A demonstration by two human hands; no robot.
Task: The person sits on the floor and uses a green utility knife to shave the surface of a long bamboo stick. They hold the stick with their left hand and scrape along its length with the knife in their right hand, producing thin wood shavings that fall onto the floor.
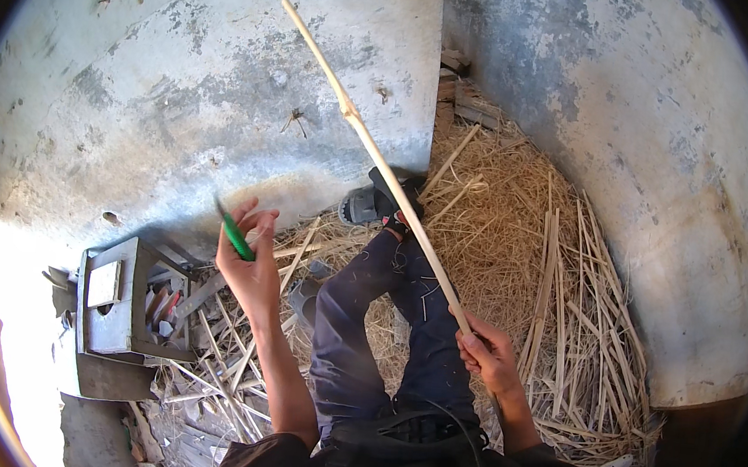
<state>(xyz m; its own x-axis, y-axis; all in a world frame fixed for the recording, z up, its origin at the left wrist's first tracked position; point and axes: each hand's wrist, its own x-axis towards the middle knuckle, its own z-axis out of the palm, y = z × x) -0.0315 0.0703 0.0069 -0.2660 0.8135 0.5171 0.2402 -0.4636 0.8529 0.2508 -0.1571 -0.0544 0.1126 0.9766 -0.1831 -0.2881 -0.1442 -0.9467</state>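
Note:
My right hand (491, 355) is closed around the lower part of a long pale stick (389, 175), which has a knobby joint along its length. The stick slants up and away to the left, its far end in front of the wall. Off to the left, my raised left hand (253, 268) grips a small knife by its green handle (237, 239). The thin dark blade points up and away from the fingers, apart from the stick. Below the stick are my legs in dark trousers (353, 337), with a few pale slivers on them.
Shavings (500, 199) and long pale strips (581, 338) cover the floor at the right. A worn wooden box (111, 336) with mixed items stands at the left. Stained walls (164, 112) rise ahead and at the right. Bright light comes in at the far left.

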